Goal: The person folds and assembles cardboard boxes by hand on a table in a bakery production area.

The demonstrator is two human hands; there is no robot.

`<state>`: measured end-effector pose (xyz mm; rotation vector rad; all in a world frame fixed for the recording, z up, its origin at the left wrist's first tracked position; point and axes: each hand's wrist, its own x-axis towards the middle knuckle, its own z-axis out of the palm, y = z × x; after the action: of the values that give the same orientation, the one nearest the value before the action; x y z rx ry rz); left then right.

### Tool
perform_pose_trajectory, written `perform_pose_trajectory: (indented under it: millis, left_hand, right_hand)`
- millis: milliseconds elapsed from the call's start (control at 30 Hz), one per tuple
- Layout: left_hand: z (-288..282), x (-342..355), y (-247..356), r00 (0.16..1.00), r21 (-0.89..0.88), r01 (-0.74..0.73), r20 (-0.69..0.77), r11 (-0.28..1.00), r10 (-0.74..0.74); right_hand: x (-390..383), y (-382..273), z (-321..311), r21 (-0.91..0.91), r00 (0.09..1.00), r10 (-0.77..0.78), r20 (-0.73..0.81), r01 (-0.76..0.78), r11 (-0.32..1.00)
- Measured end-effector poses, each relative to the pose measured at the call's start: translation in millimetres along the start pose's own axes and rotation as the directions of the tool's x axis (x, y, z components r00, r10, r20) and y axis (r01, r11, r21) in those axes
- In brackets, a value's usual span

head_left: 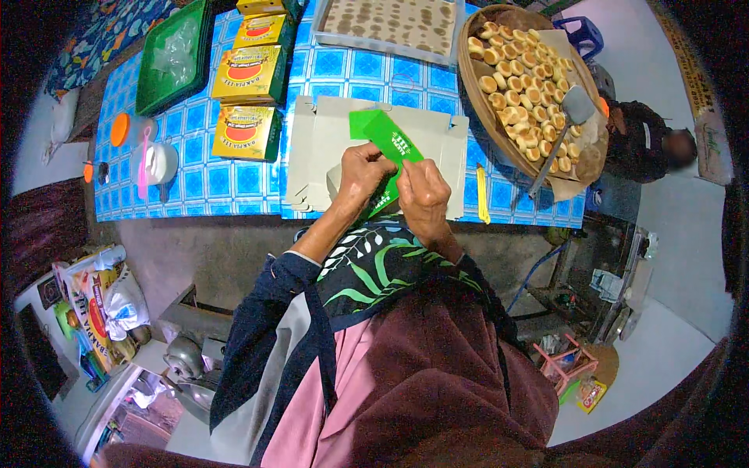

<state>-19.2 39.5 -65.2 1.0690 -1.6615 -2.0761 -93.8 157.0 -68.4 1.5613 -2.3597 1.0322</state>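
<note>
My left hand (363,181) and my right hand (424,196) are close together over the near edge of the table, both closed on a bright green printed piece of card (404,147) with folds in it. Fingers and thumbs pinch its two sides; its lower part is partly hidden behind the hands. Beneath lie flat grey unfolded cartons (312,148), inner side up, with cut flaps along their edges. A small bundle of yellow strips (482,195) rests just right of them.
Finished yellow-and-green boxes (246,132) stand in a row at left, near a green tray (142,97) and a white tub (162,164). Round pastries (519,86) fill a woven tray at right, with a metal spatula (578,106) across it. Beyond sits a person (647,136).
</note>
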Motion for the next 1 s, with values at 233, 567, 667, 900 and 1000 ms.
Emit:
perform_pose_trajectory:
  millis: [233, 567, 667, 900, 1000]
  left_hand:
    - [-1, 0, -9, 0.999, -0.045, -0.029, -0.04, 0.999, 0.027]
    - [-1, 9, -27, 0.994, -0.02, -0.104, -0.033, 0.994, 0.104]
    - [3, 12, -26, 0.999, -0.151, -0.05, -0.029, 0.987, 0.046]
    - [5, 11, -24, 0.977, 0.121, -0.182, -0.092, 0.976, 0.194]
    - [4, 11, -33, 0.965, 0.149, -0.225, -0.104, 0.963, 0.242]
  right_hand:
    - [1, -2, 5, -0.023, 0.999, -0.019, -0.028, 0.018, 1.0]
    - [3, -2, 13, -0.012, 0.997, 0.005, -0.081, -0.006, 1.0]
    - [3, -2, 14, -0.027, 0.994, 0.039, -0.1, -0.042, 0.999]
    - [-2, 1, 17, -0.115, 0.994, 0.061, -0.086, -0.071, 0.991]
    - [-1, -5, 16, -0.103, 0.994, 0.092, -0.062, -0.098, 0.99]
